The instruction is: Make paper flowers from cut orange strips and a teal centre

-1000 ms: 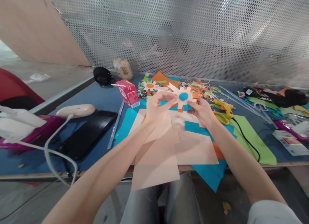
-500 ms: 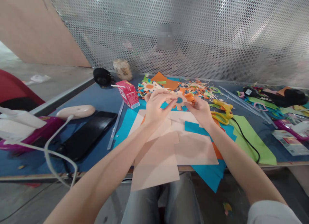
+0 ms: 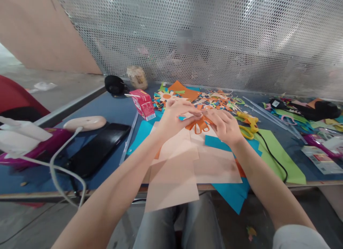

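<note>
An orange paper flower cutout (image 3: 192,126) with open loop petals is between my two hands, above the sheets of paper. My left hand (image 3: 180,115) is closed in a pinch at its upper left edge. My right hand (image 3: 223,124) has its fingers bent over its upper right side. The fingers partly hide the cutout, and I cannot make out whether another paper piece lies behind it. Beneath the hands lie overlapping pale peach sheets (image 3: 174,170) and blue paper (image 3: 218,143). Yellow-handled scissors (image 3: 247,132) rest right of my right hand.
A yellow glue gun (image 3: 249,119) with a black cord lies on green paper (image 3: 278,152). Paper scraps (image 3: 219,100) are heaped at the back. A pink drink carton (image 3: 143,105), a black phone (image 3: 100,149) and a white cable (image 3: 55,163) are on the left.
The pale flower with a round hole held between my hands no longer shows. The orange cutout has come forward between them, and my right hand has turned over, fingers curling down.
</note>
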The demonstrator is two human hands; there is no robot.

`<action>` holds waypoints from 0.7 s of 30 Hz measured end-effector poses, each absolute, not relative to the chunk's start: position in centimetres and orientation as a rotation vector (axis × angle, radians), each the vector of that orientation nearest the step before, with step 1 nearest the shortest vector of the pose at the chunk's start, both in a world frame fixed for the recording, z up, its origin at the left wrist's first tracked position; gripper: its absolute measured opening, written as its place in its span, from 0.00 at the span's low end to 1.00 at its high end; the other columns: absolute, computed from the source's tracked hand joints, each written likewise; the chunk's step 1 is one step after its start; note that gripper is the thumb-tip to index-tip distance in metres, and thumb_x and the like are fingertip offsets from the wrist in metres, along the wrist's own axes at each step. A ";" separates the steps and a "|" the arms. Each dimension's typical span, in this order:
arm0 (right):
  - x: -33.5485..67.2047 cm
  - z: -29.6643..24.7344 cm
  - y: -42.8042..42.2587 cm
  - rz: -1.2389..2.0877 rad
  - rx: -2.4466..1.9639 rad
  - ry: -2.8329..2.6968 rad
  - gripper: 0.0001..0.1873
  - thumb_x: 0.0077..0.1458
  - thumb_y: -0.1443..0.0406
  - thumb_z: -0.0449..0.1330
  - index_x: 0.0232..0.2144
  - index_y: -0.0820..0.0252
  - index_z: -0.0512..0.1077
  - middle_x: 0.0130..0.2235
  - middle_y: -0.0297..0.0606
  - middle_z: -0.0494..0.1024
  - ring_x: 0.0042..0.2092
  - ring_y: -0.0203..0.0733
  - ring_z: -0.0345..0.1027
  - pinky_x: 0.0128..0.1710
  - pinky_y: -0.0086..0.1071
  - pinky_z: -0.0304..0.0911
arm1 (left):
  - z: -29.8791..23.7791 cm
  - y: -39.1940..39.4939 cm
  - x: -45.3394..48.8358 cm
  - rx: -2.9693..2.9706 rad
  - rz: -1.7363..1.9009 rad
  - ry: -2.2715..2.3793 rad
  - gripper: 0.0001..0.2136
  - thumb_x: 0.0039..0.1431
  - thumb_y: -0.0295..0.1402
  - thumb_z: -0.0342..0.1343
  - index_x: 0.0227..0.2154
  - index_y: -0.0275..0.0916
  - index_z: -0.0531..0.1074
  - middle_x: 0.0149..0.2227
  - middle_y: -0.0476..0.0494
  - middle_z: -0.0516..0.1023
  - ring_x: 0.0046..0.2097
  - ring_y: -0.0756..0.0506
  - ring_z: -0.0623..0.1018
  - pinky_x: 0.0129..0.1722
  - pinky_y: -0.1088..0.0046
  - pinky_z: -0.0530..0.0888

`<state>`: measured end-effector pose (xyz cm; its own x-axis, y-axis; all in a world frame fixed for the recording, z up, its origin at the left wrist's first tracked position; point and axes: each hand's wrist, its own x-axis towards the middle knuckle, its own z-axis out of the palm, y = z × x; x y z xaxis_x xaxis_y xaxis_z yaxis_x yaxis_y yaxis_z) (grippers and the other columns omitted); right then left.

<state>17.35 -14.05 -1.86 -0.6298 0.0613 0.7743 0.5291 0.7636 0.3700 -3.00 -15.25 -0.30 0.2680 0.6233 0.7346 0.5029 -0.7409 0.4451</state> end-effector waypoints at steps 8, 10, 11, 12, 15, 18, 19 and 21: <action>17.5 -2.0 -13.9 -0.771 -0.484 -2.217 0.22 0.59 0.68 0.44 0.56 0.57 0.50 0.46 0.47 0.73 0.48 0.43 0.68 0.43 0.42 0.66 | -1.1 -15.1 -2.8 2.505 1.400 1.109 0.08 0.51 0.34 0.57 0.35 0.48 0.76 0.39 0.46 0.78 0.46 0.43 0.74 0.49 0.59 0.61; 17.5 -2.0 -13.9 -0.805 -0.474 -2.213 0.22 0.59 0.69 0.44 0.56 0.58 0.50 0.46 0.47 0.73 0.47 0.43 0.68 0.42 0.41 0.67 | -1.1 -15.2 -2.7 2.532 1.393 1.118 0.07 0.52 0.33 0.57 0.35 0.48 0.76 0.38 0.46 0.78 0.45 0.44 0.74 0.49 0.60 0.61; 17.4 -2.0 -13.9 -0.820 -0.457 -2.207 0.22 0.59 0.69 0.44 0.56 0.58 0.50 0.46 0.47 0.73 0.47 0.42 0.68 0.42 0.41 0.67 | -1.1 -15.3 -2.6 2.545 1.389 1.108 0.07 0.52 0.33 0.56 0.34 0.47 0.76 0.37 0.46 0.79 0.44 0.45 0.74 0.48 0.60 0.62; 17.4 -2.0 -13.9 -0.828 -0.441 -2.201 0.23 0.59 0.69 0.44 0.57 0.59 0.49 0.45 0.47 0.74 0.47 0.42 0.69 0.41 0.40 0.67 | -1.1 -15.4 -2.5 2.557 1.387 1.093 0.06 0.53 0.33 0.56 0.34 0.46 0.76 0.36 0.46 0.79 0.43 0.45 0.74 0.47 0.61 0.62; 17.3 -2.1 -13.8 -0.808 -0.441 -2.218 0.24 0.59 0.69 0.44 0.57 0.59 0.48 0.45 0.47 0.74 0.46 0.42 0.69 0.42 0.40 0.67 | -0.9 -15.7 -2.2 2.573 1.386 1.072 0.06 0.54 0.32 0.54 0.33 0.44 0.76 0.33 0.46 0.79 0.42 0.45 0.75 0.46 0.63 0.64; 17.4 -2.2 -13.7 -0.744 -0.460 -2.255 0.24 0.59 0.69 0.44 0.58 0.58 0.48 0.46 0.46 0.74 0.49 0.42 0.67 0.44 0.41 0.66 | -0.7 -15.9 -2.1 2.497 1.425 1.077 0.06 0.52 0.30 0.55 0.33 0.43 0.75 0.33 0.47 0.79 0.42 0.45 0.75 0.49 0.62 0.64; 17.4 -2.3 -13.7 -0.723 -0.451 -2.258 0.24 0.59 0.69 0.44 0.58 0.59 0.48 0.46 0.46 0.73 0.49 0.42 0.66 0.44 0.41 0.66 | -0.7 -15.8 -2.1 2.423 1.448 1.058 0.07 0.51 0.30 0.56 0.34 0.42 0.75 0.33 0.46 0.79 0.42 0.45 0.75 0.48 0.62 0.65; 17.5 -2.3 -13.7 -0.698 -0.439 -2.252 0.25 0.59 0.69 0.45 0.58 0.58 0.48 0.47 0.45 0.73 0.50 0.42 0.66 0.45 0.41 0.66 | -0.8 -15.7 -2.2 2.222 1.477 0.967 0.09 0.51 0.31 0.57 0.37 0.41 0.74 0.34 0.46 0.79 0.40 0.46 0.76 0.45 0.65 0.69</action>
